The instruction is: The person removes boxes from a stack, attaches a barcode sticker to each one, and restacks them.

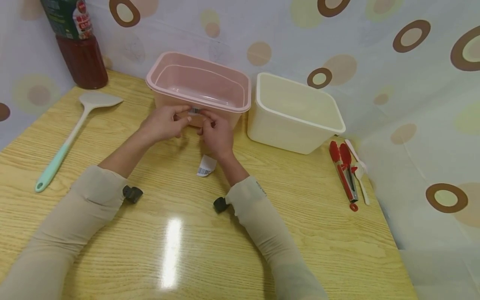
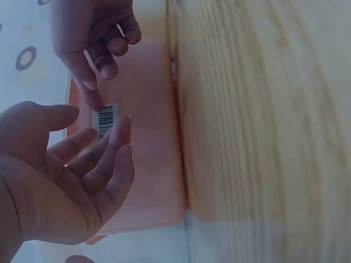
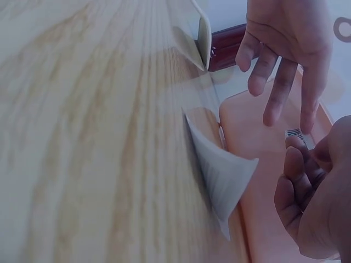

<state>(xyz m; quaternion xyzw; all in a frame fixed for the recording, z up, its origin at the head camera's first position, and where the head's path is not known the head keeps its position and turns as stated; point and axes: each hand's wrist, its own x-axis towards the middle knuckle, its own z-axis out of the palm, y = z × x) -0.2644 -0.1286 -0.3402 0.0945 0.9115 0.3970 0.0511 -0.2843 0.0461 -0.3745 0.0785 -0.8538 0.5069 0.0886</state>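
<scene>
A pink plastic bin [image 1: 202, 79] stands at the back of the table against the patterned cloth. On its front wall, just below the rim, is a small white barcode sticker [image 2: 106, 121]. My left hand [image 1: 165, 122] touches the sticker's left end with extended fingers. From the other side my right hand [image 1: 218, 133] presses the right end with a stretched index finger, its other fingers loosely bent. Under my right wrist lies a curled piece of white paper [image 3: 219, 170] with a printed barcode [image 1: 204, 171].
A cream bin [image 1: 285, 125] stands right of the pink one. Red-tipped tongs [image 1: 344, 173] and a pale fork [image 1: 356, 156] lie at the far right. A spatula with a mint handle [image 1: 71, 137] and a bottle of dark red liquid [image 1: 84, 62] are at the left.
</scene>
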